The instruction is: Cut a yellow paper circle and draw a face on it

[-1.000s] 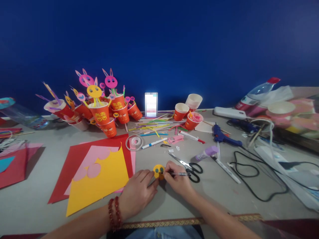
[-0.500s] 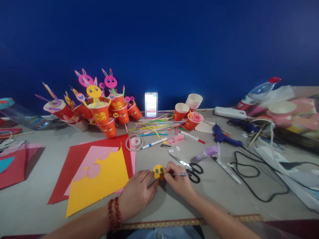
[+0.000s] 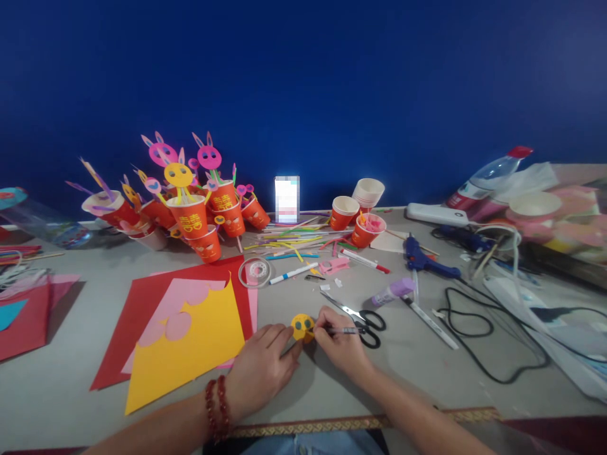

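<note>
Round yellow paper disc point(image 3: 303, 320): placed between the left fingers point(image 3: 283, 335) and the right fingers point(image 3: 326, 317); two dark blue-green ovals are borne on it.
Left fingers: set palm-down at the disc's left and near edges; whether it is pinched cannot be told.
Right fingers: closed around a slim grey-and-black pen point(image 3: 344, 330), its tip held at the disc's right side.
Black-handled metal scissors point(image 3: 353, 311): laid just beyond and right of the right fingers.
Yellow paper sheet with scalloped edge point(image 3: 194, 347): spread left of the left fingers, over pink point(image 3: 175, 294) and red sheets point(image 3: 133, 317).
Red paper cups with gold characters point(image 3: 190, 218): grouped well beyond the left fingers on the grey bench point(image 3: 71, 392).
</note>
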`<state>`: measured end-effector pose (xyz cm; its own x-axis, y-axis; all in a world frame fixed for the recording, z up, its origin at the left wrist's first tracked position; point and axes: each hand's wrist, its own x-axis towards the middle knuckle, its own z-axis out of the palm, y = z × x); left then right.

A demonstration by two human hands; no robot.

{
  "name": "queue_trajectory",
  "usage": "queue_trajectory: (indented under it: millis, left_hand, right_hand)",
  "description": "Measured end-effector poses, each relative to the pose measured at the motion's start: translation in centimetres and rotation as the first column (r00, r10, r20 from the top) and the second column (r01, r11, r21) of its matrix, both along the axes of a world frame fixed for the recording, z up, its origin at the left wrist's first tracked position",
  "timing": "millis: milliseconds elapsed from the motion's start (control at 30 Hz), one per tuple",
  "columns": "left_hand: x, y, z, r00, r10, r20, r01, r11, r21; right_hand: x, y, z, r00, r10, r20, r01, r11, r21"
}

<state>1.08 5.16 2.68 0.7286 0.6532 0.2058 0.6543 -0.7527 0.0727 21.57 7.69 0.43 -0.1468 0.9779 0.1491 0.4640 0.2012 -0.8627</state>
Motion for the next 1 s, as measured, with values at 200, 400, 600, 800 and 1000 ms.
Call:
queue_trajectory:
  millis: [200, 400, 600, 800, 1000]
  left_hand:
    - [0.05, 0.14, -0.01, 1.0, -0.001, 0.001, 0.001, 1.0, 0.004]
    - [-0.01, 0.1, -0.19, 1.0, -0.003, -0.005, 0.003, 1.0, -0.015]
    - [-0.03, -0.01, -0.24, 1.0, -0.002, -0.019, 0.001, 1.0, -0.018]
    - [-0.06, -0.01, -0.12, 1.0, -0.004, -0.01, 0.004, 1.0, -0.013]
    - [0.03, 0.04, -0.14, 1.0, -0.009, 0.005, 0.009, 1.0, 0.005]
  right_hand:
    - [-0.04, 0.04, 0.21, 1.0, -0.013, 0.016, 0.013, 1.0, 0.004]
    - [-0.09, 0.04, 0.39, 1.0, -0.011, 0.02, 0.011, 1.0, 0.007]
    - [-0.05, 0.05, 0.3, 1.0, -0.018, -0.011, 0.019, 1.0, 0.003]
    - [-0.06, 0.07, 0.17, 1.0, -0.012, -0.027, 0.012, 1.0, -0.008]
    - [-0.03, 0.19, -0.25, 1.0, -0.005, 0.018, 0.005, 1.0, -0.012]
